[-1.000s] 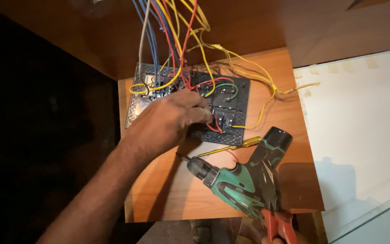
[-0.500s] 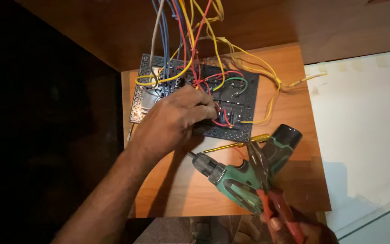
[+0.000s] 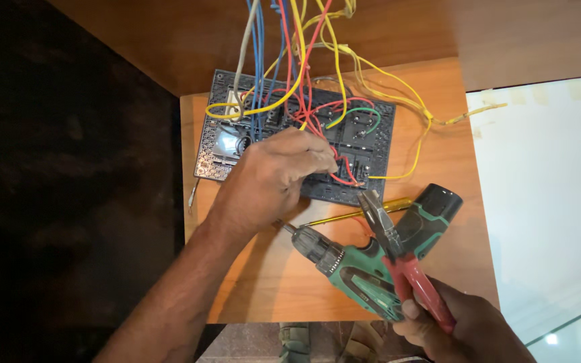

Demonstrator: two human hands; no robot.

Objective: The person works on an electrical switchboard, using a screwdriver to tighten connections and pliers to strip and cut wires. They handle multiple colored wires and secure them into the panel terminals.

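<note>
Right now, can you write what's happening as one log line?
left hand: fingers on red wire at switch panel | right hand: holds red-handled pliers | green drill: lies on wooden board

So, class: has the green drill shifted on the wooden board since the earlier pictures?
No. The green drill lies at the same spot on the wooden board, beside the yellow screwdriver; only the camera moved.

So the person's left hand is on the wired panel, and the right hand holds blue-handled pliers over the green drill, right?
Not quite: the pliers have red handles, not blue, as the head view shows. The rest holds: the left hand is on the wired panel, and the right hand holds the pliers over the green drill.
</note>
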